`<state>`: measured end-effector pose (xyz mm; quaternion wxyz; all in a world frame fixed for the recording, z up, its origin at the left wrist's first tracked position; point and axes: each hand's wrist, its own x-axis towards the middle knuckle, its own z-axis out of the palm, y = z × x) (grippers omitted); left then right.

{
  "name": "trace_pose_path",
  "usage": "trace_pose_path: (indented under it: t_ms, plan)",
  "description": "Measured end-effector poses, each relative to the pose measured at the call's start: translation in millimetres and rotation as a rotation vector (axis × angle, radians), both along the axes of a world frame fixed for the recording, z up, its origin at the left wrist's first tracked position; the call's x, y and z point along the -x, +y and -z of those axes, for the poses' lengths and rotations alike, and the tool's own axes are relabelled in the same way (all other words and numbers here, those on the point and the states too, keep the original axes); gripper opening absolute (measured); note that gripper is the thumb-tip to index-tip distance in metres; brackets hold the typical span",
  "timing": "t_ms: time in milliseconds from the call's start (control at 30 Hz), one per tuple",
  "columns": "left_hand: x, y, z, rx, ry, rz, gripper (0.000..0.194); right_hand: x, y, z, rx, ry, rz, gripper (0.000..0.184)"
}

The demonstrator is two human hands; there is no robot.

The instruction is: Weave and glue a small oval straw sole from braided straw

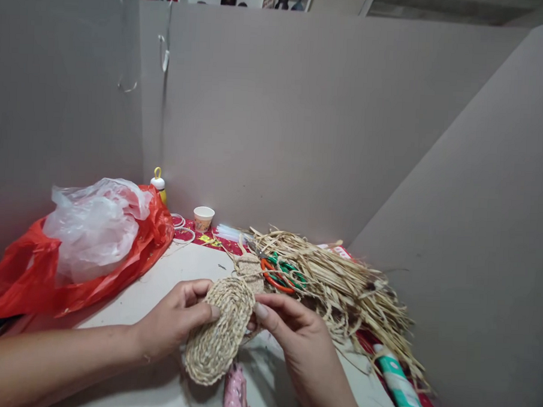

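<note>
An oval mat of braided straw (221, 330) is held upright just above the table, between both hands. My left hand (174, 319) grips its left edge, thumb on the front face. My right hand (293, 330) pinches its right edge with fingers closed. A second small woven straw piece (249, 267) lies on the table just behind the mat.
A bundle of loose straw (344, 284) lies to the right, with orange and green scissors (280, 274) on it. A red and clear plastic bag (81, 243) fills the left. A paper cup (203, 218), a yellow bottle (159, 183), a green-white tube (398, 383) and a pink object (235, 394) stand about. Grey partition walls (467, 248) close in three sides.
</note>
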<state>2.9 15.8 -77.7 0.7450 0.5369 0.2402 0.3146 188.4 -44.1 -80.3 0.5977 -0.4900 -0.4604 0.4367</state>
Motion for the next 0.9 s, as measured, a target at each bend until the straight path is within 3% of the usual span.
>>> trace_pose_path:
  t_ms: [233, 467, 800, 900]
  plan:
    - [-4.8, -4.5, 8.3, 0.127, -0.118, 0.029, 0.025, 1.2, 1.7, 9.6, 0.123, 0.199, -0.072, 0.025]
    - [-3.5, -6.5, 13.2, 0.091, -0.153, 0.083, 0.028, 9.3, -0.2, 8.8, 0.154, 0.244, -0.116, 0.029]
    - [-0.9, -12.6, 5.9, 0.091, -0.129, -0.031, 0.026, 18.6, -5.8, 12.4, 0.162, 0.305, -0.107, 0.026]
    - [0.4, -11.7, 6.3, 0.024, -0.089, -0.076, 0.024, 20.8, -6.5, 12.4, 0.141, 0.309, -0.104, 0.025]
